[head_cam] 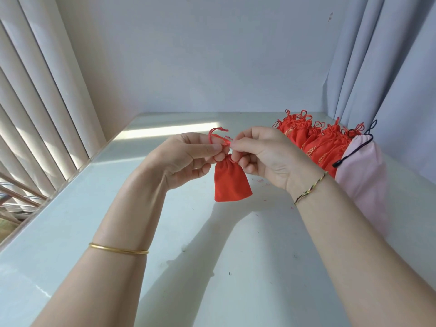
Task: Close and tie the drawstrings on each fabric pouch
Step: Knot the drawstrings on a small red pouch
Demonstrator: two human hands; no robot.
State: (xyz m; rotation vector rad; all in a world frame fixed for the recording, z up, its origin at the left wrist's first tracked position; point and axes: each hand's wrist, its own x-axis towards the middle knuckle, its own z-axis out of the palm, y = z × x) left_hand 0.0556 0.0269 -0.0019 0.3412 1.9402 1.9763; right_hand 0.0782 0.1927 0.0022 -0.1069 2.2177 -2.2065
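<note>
A small red fabric pouch (pixel 230 181) hangs in the air above the white table (pixel 94 220), its neck gathered. My left hand (pixel 188 156) pinches the red drawstring (pixel 218 134) at the neck, with a loop of cord over its fingers. My right hand (pixel 262 154) pinches the same cord from the other side, fingertips meeting the left hand's above the pouch.
A pile of several red pouches (pixel 316 140) with tied cords lies at the back right. In front of it sits a pink bag (pixel 363 171) with a dark cord (pixel 354 152). Vertical blinds (pixel 35 114) run along the left, a curtain (pixel 389 67) hangs at the right.
</note>
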